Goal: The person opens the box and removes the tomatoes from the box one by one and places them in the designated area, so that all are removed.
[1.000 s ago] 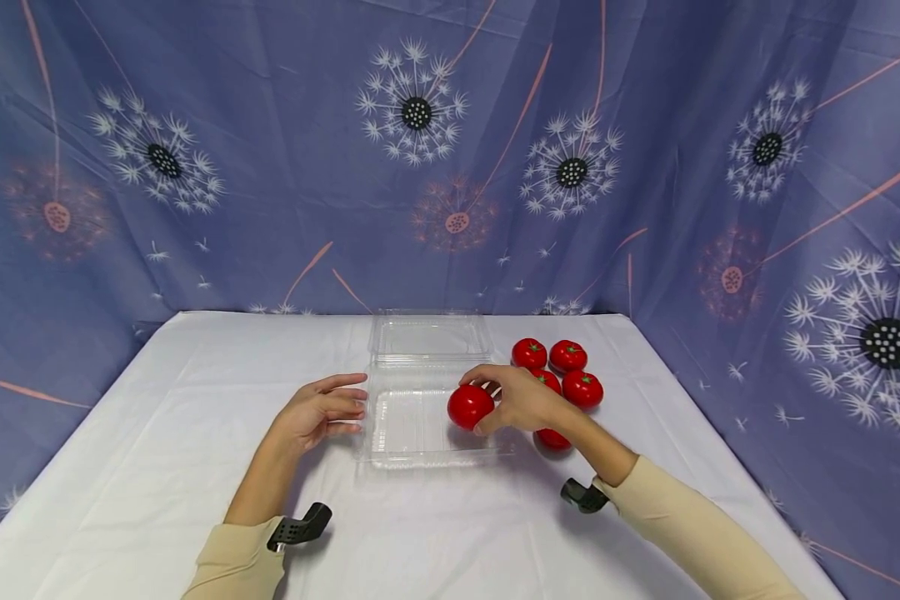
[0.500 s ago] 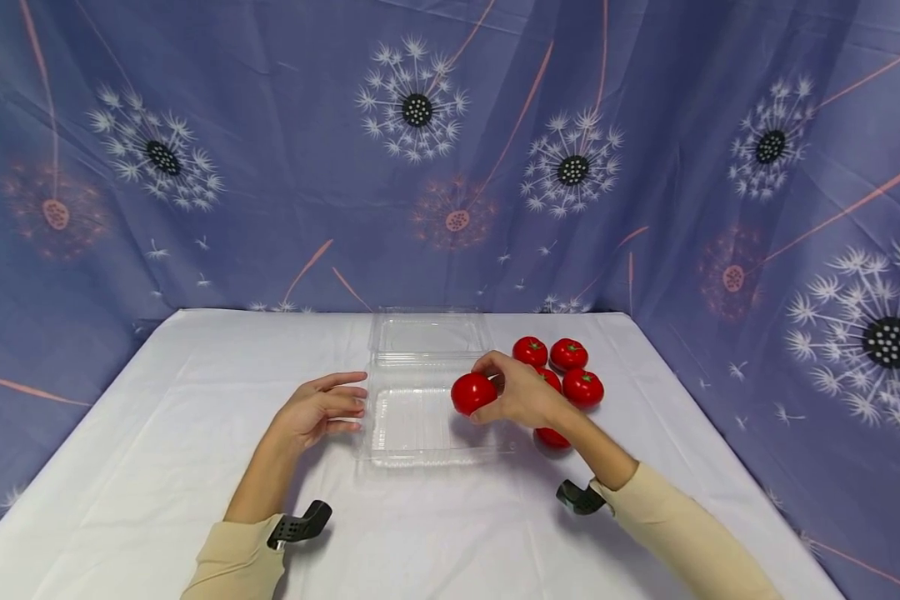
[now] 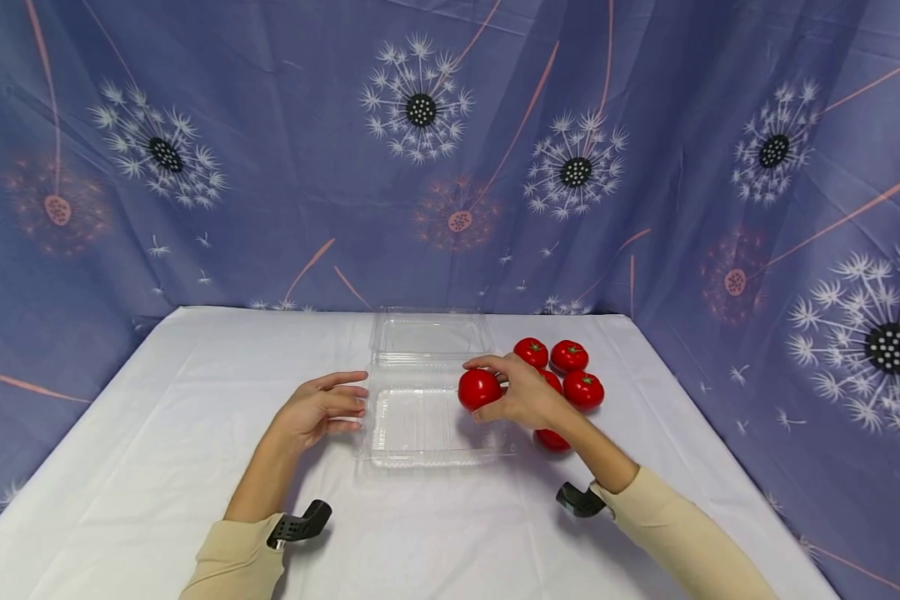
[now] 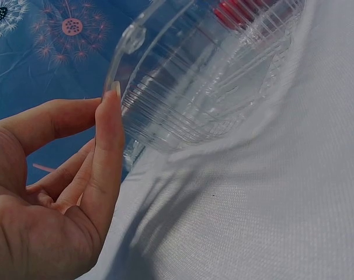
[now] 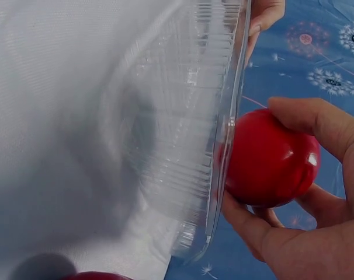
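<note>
My right hand [image 3: 521, 392] grips a red tomato [image 3: 478, 388] [image 5: 270, 158] just above the right rim of a clear plastic clamshell box [image 3: 423, 417], whose lid [image 3: 429, 335] lies open behind it. My left hand [image 3: 322, 408] rests with straight fingers against the box's left edge; in the left wrist view its fingertips [image 4: 111, 96] touch the box rim [image 4: 130, 41]. Several more red tomatoes [image 3: 570, 357] lie on the white cloth to the right of the box, one [image 3: 552, 439] partly under my right forearm.
A white cloth covers the table [image 3: 157, 467]. A blue curtain with dandelion prints [image 3: 420, 150] hangs close behind and at both sides. Black wrist camera mounts [image 3: 300, 525] sit on both beige sleeves.
My right hand has carried the tomato a little up and back over the box's right rim. My left hand has stayed at the box's left edge.
</note>
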A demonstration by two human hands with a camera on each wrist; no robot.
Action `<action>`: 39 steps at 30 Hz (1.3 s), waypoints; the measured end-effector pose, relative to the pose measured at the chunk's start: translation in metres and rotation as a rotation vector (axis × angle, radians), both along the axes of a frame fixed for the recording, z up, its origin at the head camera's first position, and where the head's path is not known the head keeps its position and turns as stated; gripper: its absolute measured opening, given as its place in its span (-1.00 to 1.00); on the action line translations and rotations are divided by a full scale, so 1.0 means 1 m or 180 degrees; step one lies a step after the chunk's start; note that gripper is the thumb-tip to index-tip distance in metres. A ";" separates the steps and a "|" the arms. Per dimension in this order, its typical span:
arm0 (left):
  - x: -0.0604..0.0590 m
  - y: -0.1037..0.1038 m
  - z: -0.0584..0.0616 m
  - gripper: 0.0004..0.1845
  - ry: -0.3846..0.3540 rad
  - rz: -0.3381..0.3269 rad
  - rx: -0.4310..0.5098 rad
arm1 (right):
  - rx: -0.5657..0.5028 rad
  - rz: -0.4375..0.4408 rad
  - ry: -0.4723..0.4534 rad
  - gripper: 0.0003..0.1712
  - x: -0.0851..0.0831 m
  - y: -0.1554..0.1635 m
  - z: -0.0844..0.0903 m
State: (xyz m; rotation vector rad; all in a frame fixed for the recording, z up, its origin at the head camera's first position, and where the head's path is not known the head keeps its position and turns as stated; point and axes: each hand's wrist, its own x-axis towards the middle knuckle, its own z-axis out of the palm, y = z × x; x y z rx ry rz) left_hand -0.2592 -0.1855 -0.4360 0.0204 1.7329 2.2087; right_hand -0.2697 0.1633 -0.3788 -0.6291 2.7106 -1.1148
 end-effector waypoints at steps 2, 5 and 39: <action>0.000 0.000 0.000 -0.26 0.0003 0.0007 -0.0016 | 0.0000 -0.0003 0.0010 -0.18 0.001 -0.001 0.001; 0.000 0.000 0.000 -0.27 0.0009 0.0014 -0.0034 | -0.0044 0.0020 0.0028 -0.20 0.001 -0.003 0.001; 0.001 0.000 0.000 -0.27 0.0007 0.0018 -0.0056 | -0.0144 -0.0048 -0.0136 -0.28 0.006 -0.009 0.007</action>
